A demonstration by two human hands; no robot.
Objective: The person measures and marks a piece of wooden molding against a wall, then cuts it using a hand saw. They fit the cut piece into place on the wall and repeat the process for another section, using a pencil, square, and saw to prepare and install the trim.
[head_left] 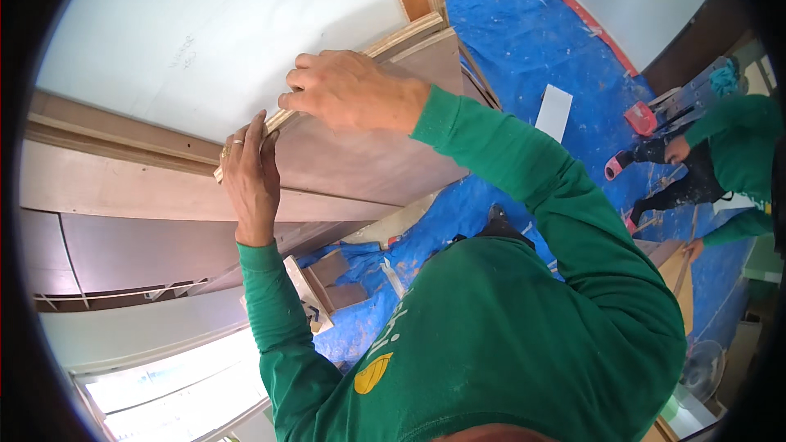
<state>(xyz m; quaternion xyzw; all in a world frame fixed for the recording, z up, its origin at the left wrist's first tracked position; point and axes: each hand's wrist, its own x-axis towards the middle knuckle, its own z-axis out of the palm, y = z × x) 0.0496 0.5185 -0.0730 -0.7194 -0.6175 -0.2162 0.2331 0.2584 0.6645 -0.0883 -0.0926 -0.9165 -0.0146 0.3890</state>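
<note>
A narrow plywood strip [403, 37] runs slantwise along the lower edge of a white panel [188, 41]. My left hand [252, 176], a ring on one finger, pinches the strip near its lower left end. Farther along to the right, my right hand [356, 92] grips the same strip with its fingers curled over the upper edge; its thumb is mostly hidden. Below the strip is a brownish plywood board [360, 155]. A wooden frame rail [106, 127] borders the panel on the left.
Blue sheeting [499, 33] covers the floor. Wood offcuts [332, 278] lie below my left forearm, and a white board [554, 112] lies at right. A co-worker in a green top [741, 135] bends over a board [675, 282]; a fan [702, 364] stands nearby.
</note>
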